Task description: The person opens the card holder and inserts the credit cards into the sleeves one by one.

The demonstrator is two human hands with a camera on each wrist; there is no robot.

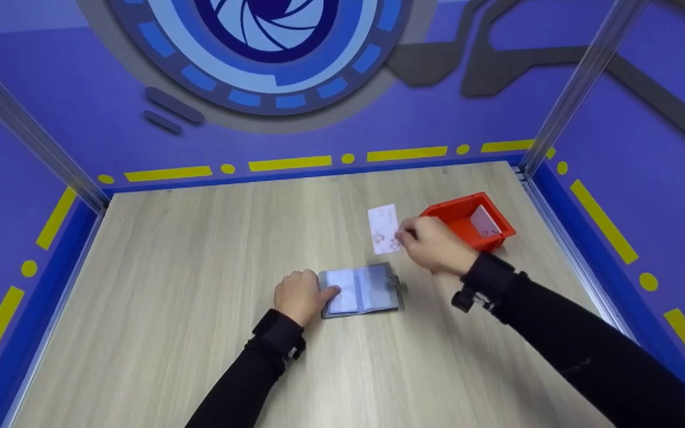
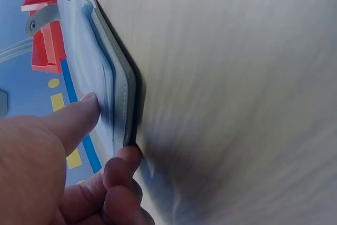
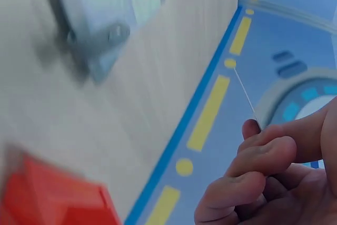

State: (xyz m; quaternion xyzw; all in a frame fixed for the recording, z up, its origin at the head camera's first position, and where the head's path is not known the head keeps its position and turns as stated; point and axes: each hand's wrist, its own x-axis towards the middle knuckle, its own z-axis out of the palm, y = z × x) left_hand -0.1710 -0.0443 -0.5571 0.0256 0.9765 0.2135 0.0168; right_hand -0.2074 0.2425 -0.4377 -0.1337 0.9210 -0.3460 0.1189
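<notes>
A card holder (image 1: 359,290) with clear plastic sleeves lies spread on the table, a snap strap (image 3: 97,40) at its right edge. My left hand (image 1: 299,297) grips its left edge, thumb (image 2: 79,119) on the sleeves and fingers curled at the cover's edge. Above and to the right of the holder, my right hand (image 1: 434,244) pinches a pale card with pinkish marks (image 1: 383,229) by its lower right side. In the right wrist view that card appears edge-on as a thin line (image 3: 246,96). Near the right hand stands a red bin (image 1: 458,220).
Inside the red bin another pale card (image 1: 485,222) leans against the right wall. The wooden table (image 1: 200,267) is enclosed by blue panels (image 1: 51,89) at the back and sides, with metal posts (image 1: 580,89) at the corners.
</notes>
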